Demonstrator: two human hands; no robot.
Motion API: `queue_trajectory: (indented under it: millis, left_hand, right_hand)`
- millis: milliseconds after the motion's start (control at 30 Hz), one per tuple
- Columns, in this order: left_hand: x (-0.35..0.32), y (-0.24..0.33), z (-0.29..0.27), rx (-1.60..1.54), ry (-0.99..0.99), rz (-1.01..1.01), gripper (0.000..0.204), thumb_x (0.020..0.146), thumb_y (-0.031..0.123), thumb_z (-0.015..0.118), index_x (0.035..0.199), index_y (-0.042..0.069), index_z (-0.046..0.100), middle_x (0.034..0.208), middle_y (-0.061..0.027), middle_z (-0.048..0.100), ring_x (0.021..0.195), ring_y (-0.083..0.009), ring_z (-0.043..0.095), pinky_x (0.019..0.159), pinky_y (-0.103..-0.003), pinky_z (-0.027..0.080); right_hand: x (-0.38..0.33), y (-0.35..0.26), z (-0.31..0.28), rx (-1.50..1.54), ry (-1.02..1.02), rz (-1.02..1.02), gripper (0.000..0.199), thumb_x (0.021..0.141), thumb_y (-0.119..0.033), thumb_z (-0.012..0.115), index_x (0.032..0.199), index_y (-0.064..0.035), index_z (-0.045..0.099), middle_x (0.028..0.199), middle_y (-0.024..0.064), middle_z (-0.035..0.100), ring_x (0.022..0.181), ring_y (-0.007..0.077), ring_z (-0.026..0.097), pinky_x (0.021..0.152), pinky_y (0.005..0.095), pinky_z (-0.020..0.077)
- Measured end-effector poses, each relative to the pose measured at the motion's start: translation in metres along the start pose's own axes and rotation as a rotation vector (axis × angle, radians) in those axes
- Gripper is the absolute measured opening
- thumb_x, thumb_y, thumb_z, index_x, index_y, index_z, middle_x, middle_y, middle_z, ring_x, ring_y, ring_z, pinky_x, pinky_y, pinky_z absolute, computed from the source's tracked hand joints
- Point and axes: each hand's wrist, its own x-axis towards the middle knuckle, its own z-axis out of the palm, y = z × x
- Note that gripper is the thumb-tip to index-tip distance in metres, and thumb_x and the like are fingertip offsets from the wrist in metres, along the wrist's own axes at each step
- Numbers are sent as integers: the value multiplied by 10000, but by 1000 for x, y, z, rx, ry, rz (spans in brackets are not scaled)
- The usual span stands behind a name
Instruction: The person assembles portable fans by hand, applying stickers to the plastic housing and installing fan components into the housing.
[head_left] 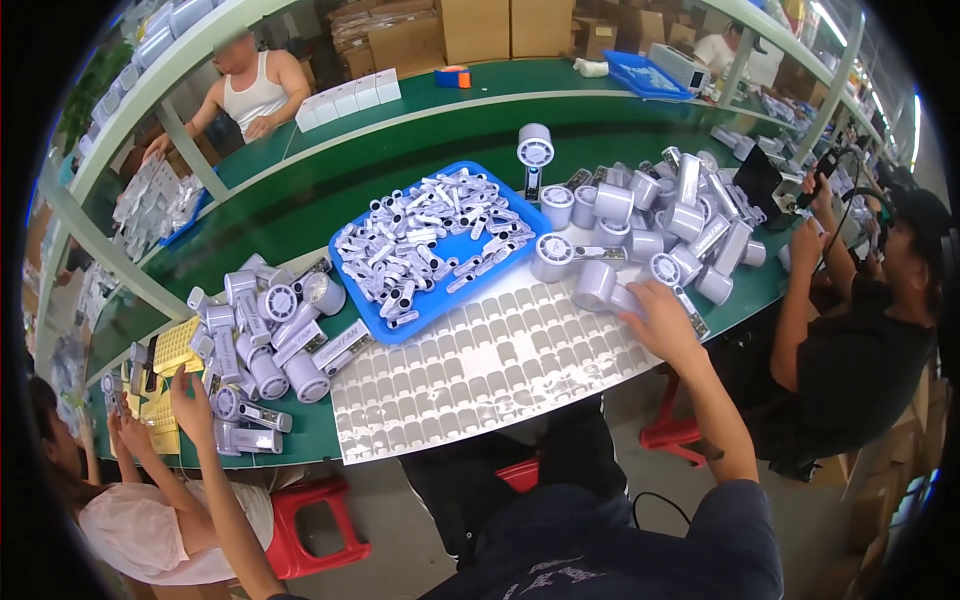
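Observation:
At the right pile, my right hand closes around the handle of a pale lilac handheld fan, whose round head points left. More such fans lie heaped around it. My left hand is raised at the left edge of another heap of fans, its fingers apart and nothing visible in them. A blue tray between the heaps holds many small lilac-and-black parts. Before me lies a white sheet with rows of grey rounded pieces. One fan stands upright behind the tray.
A co-worker at left handles a fan beside yellow sheets. Another co-worker at right holds a dark tool. Across the green bench, a person sits near white boxes. Red stools stand below.

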Motion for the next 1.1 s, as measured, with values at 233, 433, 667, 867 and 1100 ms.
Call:
queue_trajectory:
  millis: [233,433,667,867,1100]
  left_hand:
    - [-109,255,-10,-603,-525,347,250,765,56,718,1006,37,656,963,-109,666,914,-265,623,850,-355,468]
    - [-183,339,74,-776,-883,647,569,788,265,746,1279,57,548,1308,-172,518,1239,-344,454,1041,-426,377]
    - [-187,369,96,-842,-878,267,1041,603,294,870,1442,41,307,1454,-193,360,1356,-348,348,1116,-413,301]
    - [-163,384,75,-784,-852,541,931,623,279,858,1408,70,403,1227,-158,561,1155,-342,522,1012,-415,386]
    - [-155,354,57,-825,-775,394,731,626,218,868,1267,48,560,953,-120,633,875,-279,609,766,-342,488]
  right_hand:
    - [-6,-16,-16,318,125,-22,392,785,-95,711,1141,-14,569,1041,147,577,956,319,583,844,370,468]
    - [2,-21,-31,341,181,-59,393,743,-72,746,1097,-31,581,988,117,571,903,255,568,794,340,458]
    - [-5,-73,-20,115,-62,-555,461,660,-151,804,1077,-69,625,1058,80,591,927,276,589,754,372,486]
    - [27,-120,-14,5,-294,-893,438,689,-156,764,1095,-82,619,1100,67,593,957,263,587,786,367,487]
    - [52,-111,-41,842,-362,-746,305,759,-58,683,1062,-70,647,1048,111,614,1007,290,590,811,370,494]
